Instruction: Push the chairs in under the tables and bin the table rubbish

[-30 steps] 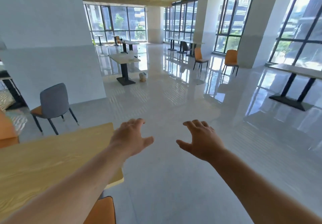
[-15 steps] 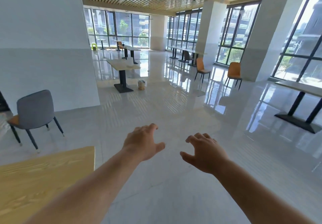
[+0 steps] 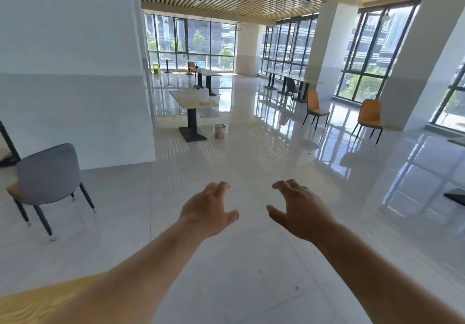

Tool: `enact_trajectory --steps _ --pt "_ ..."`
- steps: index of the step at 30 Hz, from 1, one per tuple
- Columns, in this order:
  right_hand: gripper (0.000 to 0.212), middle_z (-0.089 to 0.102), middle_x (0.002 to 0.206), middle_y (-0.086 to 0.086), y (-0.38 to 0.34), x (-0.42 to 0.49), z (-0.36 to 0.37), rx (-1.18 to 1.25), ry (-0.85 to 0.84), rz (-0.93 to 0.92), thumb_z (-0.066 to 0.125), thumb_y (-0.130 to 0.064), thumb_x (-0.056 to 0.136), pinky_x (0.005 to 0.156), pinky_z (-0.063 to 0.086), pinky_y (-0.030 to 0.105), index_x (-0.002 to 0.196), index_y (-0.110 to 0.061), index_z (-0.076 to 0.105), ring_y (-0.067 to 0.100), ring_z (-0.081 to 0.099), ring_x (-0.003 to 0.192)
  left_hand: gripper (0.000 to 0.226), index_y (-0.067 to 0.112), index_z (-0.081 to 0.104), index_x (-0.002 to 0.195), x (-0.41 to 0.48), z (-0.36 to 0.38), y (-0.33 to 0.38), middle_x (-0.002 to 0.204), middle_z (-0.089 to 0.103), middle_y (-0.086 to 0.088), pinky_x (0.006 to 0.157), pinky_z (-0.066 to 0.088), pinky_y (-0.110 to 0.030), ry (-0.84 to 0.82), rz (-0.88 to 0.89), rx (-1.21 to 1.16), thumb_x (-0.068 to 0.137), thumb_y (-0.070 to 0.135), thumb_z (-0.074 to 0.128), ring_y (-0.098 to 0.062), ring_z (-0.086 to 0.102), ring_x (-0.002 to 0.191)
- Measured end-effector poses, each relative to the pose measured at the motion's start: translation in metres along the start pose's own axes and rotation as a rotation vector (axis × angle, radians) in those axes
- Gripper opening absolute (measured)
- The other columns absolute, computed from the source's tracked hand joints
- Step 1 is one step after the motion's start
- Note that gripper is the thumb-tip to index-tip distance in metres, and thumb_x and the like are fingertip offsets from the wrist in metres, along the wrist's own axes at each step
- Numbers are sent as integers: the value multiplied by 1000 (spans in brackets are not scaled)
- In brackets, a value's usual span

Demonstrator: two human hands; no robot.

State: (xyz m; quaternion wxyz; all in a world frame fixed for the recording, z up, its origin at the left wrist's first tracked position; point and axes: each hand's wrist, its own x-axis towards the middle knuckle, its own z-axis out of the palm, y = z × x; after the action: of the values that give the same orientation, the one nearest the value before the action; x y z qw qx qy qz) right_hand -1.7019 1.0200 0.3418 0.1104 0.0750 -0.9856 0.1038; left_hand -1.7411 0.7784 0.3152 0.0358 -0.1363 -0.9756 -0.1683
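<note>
Both our left hand [image 3: 208, 213] and right hand [image 3: 300, 213] hover empty, fingers spread, with the grey chair [image 3: 49, 175] well left, so we risk walking past it unpushed.

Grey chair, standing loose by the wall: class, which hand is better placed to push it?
Probably the left hand. The grey chair stands to the person's left, while the right hand would have to cross over. Both hands are open and empty.
</note>
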Motion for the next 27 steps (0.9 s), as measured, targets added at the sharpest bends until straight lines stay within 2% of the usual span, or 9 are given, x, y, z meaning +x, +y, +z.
enact_trajectory --steps 6,12,17,20,24,27 --pt "57 60 132 0 23 139 72 29 -34 -123 57 -62 92 100 45 40 136 -25 56 24 52 122 72 29 39 148 108 17 -59 150 50 0 105 45 -46 36 -83 130 89 66 58 -26 49 132" --pt "58 60 134 0 19 304 122 133 -90 -291 56 -63 92 101 45 42 136 -26 55 23 52 123 67 26 47 145 217 13 -123 146 53 -1 108 41 -47 67 -185 294 89 62 57 -25 47 131" --pt "58 54 146 -2 -51 427 138 248 -63 -547 55 -58 96 109 43 41 146 -30 46 23 48 133 60 23 52 139 293 -3 -169 138 58 -2 106 45 -49 125 -239 371 89 55 59 -26 53 125" --pt "52 54 144 -4 -101 479 153 300 -83 -694 55 -49 97 110 40 39 145 -31 48 21 45 134 55 23 57 133 333 -12 -203 129 62 1 103 47 -47 161 -306 340 87 54 58 -24 57 119" --pt "47 56 140 -5 -153 553 186 275 -98 -784 53 -41 98 109 38 37 144 -31 49 20 44 132 45 24 61 121 384 -24 -271 113 66 5 96 49 -44 197 -396 326 86 49 47 -22 60 107" --pt "49 56 139 -5 -191 613 216 233 -106 -827 52 -39 97 110 37 36 145 -31 48 20 45 132 45 22 59 127 422 -29 -335 118 65 3 98 47 -43 208 -415 301 89 44 49 -23 58 111"
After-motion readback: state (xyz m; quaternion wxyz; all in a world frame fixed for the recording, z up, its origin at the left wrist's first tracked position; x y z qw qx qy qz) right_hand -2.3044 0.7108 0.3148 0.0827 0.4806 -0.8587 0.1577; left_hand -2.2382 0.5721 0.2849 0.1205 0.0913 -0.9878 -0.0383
